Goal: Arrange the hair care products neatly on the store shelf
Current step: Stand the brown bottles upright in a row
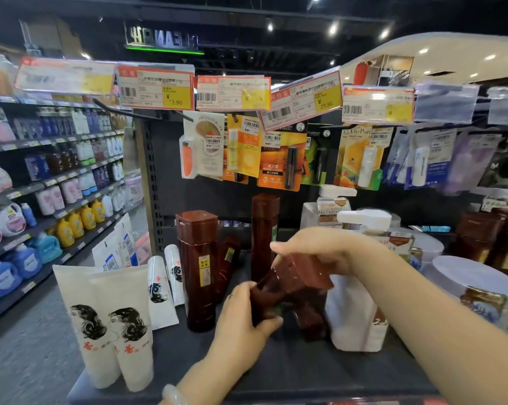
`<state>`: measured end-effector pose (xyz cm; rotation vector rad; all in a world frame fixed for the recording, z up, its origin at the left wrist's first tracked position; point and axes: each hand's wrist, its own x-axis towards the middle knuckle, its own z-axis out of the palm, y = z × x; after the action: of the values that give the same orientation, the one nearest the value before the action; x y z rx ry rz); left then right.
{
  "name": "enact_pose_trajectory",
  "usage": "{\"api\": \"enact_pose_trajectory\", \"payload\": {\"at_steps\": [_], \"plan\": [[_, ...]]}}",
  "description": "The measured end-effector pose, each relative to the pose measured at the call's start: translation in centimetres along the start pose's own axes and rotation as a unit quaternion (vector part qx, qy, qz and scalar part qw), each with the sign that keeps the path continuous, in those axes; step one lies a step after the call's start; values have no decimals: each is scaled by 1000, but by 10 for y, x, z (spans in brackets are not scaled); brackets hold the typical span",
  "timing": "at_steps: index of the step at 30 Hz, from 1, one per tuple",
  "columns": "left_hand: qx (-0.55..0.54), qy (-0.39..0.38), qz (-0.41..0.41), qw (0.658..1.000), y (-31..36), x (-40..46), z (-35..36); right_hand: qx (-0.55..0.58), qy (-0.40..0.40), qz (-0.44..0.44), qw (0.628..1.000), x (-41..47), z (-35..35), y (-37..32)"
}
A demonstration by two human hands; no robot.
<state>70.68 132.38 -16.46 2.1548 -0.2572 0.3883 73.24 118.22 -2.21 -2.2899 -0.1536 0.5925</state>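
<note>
Both hands hold one tilted brown bottle [288, 285] over the dark shelf [247, 372]. My left hand [244, 317] grips its lower end and my right hand [320, 252] grips its cap end from above. Another brown bottle [309, 320] sits just beneath it. A tall brown bottle [198, 270] stands upright to the left, a smaller one [226, 267] leans behind it, and a third [264, 232] stands further back. Two white tubes with a hair drawing [112, 325] stand at the front left, two more [165, 285] behind them.
White pump bottles [355, 302] stand right of my hands, with white-lidded jars [475, 285] and more brown bottles [480, 238] further right. Hanging lip-balm packs [279, 159] and price tags [156, 86] are overhead. An aisle of detergent shelves [57, 185] runs on the left.
</note>
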Motion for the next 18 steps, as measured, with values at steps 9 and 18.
{"api": "enact_pose_trajectory", "payload": {"at_steps": [9, 18], "plan": [[-81, 61, -99, 990, 2, 10, 2, 328, 123, -82, 933, 17, 50, 29], [-101, 44, -116, 987, 2, 18, 15, 67, 211, -187, 957, 38, 91, 58]]}}
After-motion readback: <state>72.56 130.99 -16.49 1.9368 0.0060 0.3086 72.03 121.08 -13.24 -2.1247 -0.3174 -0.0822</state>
